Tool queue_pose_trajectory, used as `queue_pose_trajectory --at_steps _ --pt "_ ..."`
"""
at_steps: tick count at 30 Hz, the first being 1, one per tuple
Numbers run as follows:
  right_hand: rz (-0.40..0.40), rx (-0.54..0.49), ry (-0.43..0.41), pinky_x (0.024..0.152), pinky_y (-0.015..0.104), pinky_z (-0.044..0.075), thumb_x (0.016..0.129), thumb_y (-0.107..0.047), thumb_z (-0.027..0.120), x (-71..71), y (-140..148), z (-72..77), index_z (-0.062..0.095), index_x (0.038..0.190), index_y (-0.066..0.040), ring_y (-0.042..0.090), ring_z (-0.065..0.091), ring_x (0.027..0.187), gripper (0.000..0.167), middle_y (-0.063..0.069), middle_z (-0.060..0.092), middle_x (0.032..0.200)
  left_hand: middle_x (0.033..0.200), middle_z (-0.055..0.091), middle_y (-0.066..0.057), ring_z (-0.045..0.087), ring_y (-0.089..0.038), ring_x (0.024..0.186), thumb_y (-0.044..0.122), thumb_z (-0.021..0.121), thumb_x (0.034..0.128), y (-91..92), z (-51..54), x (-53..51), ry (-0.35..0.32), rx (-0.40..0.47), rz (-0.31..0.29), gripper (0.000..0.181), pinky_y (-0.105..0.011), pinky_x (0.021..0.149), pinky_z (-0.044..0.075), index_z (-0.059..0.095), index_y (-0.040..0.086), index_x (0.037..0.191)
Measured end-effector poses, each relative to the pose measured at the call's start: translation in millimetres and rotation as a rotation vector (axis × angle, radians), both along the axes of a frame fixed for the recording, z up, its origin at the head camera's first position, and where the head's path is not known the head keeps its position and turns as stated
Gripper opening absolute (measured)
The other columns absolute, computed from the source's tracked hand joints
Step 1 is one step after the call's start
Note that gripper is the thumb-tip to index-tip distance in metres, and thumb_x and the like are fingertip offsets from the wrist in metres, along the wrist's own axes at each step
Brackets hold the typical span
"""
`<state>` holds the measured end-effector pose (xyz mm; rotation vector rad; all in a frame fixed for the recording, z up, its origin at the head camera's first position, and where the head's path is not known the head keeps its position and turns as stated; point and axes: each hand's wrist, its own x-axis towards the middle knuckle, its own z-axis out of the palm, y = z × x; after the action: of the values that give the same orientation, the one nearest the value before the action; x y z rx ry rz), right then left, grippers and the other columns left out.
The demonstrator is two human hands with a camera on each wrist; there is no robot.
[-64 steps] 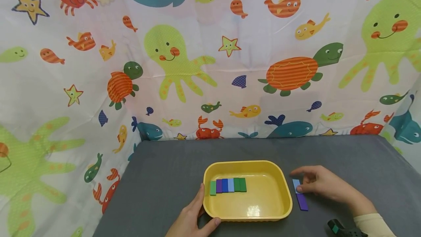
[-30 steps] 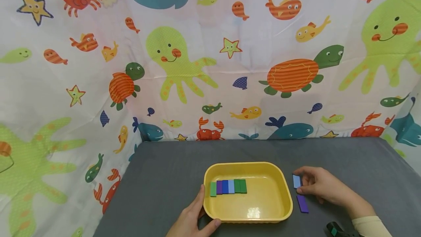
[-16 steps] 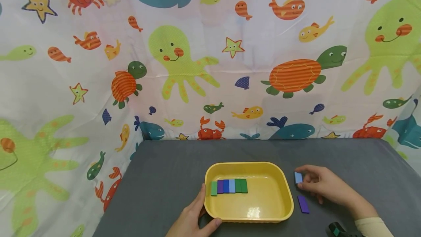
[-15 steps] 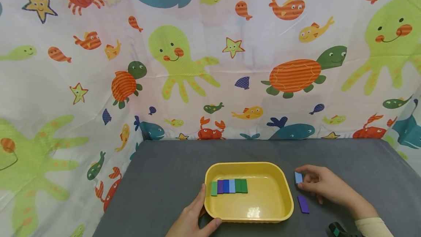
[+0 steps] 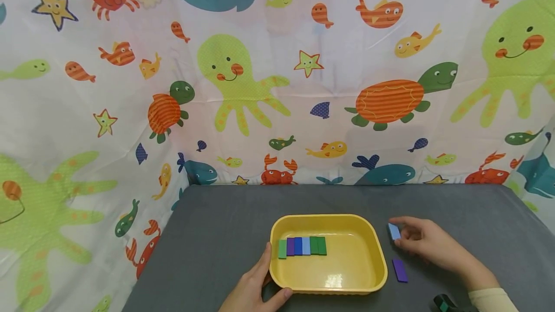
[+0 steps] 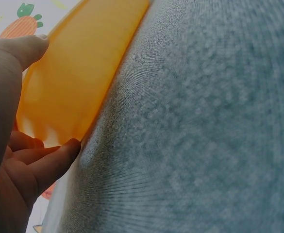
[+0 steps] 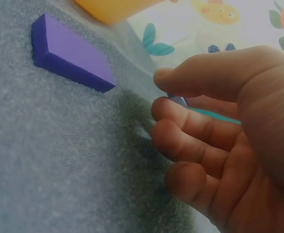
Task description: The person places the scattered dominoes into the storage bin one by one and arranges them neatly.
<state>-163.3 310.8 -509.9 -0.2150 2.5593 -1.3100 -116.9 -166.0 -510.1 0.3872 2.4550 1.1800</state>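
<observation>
My left hand [image 5: 251,285] grips the near left corner of a shallow yellow tray [image 5: 368,280], its thumb at the front rim. In the left wrist view, the fingertips [image 6: 71,145] lie at the tray's lower edge. Inside the tray, several flat tiles stand side by side in a row: a light green tile [image 5: 283,249], a purple tile, a blue tile, a light blue tile and dark green tiles [image 5: 322,246]. Right of the tray, my right hand [image 5: 427,242] pinches a light blue tile [image 5: 394,231] between thumb and index finger. The right wrist view mostly hides this tile behind the fingers.
A loose purple tile [image 5: 400,270] lies on the grey cloth-covered table [image 5: 225,225] nearer me than the right hand. A black device [image 5: 444,302] shows by the right wrist. A curtain [image 5: 277,85] with sea animals hangs behind and at the sides.
The right hand has taken hold of the light blue tile, which lay end to end with the loose purple tile, and moved it away from that tile. The left hand stays on the tray.
</observation>
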Motion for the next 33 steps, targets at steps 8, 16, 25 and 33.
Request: queue_pose_trajectory --at_steps 8,16,25,33 --pt "-0.047 0.02 0.103 0.061 0.029 0.053 0.101 -0.023 0.08 -0.2 -9 8.9 0.063 0.148 -0.002 0.018 0.062 0.074 0.054 0.006 0.065 0.09 0.178 0.029 -0.012 0.045 -0.035 0.155 0.068 0.072 0.0982 -2.0 -0.3 1.1 0.021 0.004 -0.009 0.115 -0.052 0.112 0.052 0.01 0.01 0.177" --pt "-0.068 0.046 0.194 0.062 0.028 0.05 0.101 -0.022 0.081 6.0 -14 24.2 0.066 0.145 -0.005 0.016 0.06 0.076 0.049 0.003 0.062 0.089 0.178 0.029 -0.014 0.044 -0.035 0.155 0.064 0.073 0.0993 -2.0 -1.5 1.9 0.023 0.021 -0.015 0.114 -0.051 0.113 0.052 0.01 0.009 0.176" --pt "-0.069 0.063 0.179 0.065 0.028 0.053 0.099 -0.025 0.083 11.0 -21 40.8 0.067 0.142 -0.006 0.017 0.062 0.079 0.05 0.003 0.064 0.092 0.177 0.03 -0.014 0.045 -0.035 0.154 0.066 0.074 0.0974 -3.3 -1.2 1.6 -0.003 0.016 -0.012 0.116 -0.052 0.112 0.052 0.011 0.008 0.176" --pt "-0.043 0.06 0.182 0.066 0.029 0.056 0.097 -0.025 0.086 3.9 -29 55.5 0.067 0.143 -0.007 0.019 0.064 0.082 0.053 0.002 0.067 0.093 0.177 0.029 -0.014 0.045 -0.035 0.154 0.065 0.073 0.0991 -0.9 -1.7 -0.2 0.007 0.017 -0.017 0.114 -0.051 0.112 0.053 0.01 0.008 0.176"
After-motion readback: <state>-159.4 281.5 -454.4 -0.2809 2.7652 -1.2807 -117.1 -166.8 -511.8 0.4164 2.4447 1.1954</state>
